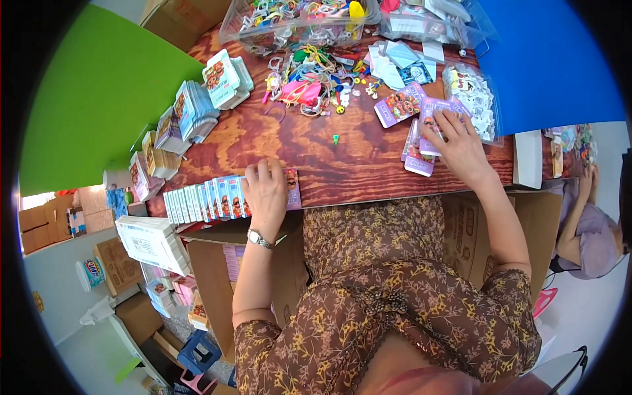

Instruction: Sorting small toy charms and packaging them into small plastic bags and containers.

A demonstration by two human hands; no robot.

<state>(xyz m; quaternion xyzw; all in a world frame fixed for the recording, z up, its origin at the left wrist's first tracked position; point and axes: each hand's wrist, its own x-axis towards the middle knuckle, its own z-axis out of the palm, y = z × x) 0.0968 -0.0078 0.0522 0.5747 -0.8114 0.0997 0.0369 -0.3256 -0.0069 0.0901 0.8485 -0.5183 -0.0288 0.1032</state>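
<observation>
A row of small blue-and-white boxes [209, 199] stands on edge along the table's near left side. My left hand [265, 187] is at its right end, fingers bent down and closed over the last boxes. Just right of those fingers a purple box [292, 189] shows, partly covered by the hand. My right hand [459, 146] lies over a loose pile of flat purple packs [418, 164], fingers apart on the topmost one. Another purple pack with a picture of fruit-like figures [400, 105] lies left of that hand. Its palm hides part of the pile.
Mixed small trinkets [309, 82] lie mid-table, before a clear plastic bin [296, 29]. White cut-outs fill a clear tray [498, 131] at right. Card stacks [194, 108] line the left edge. An open carton [217, 276] stands below the table; a person [589, 237] works at far right.
</observation>
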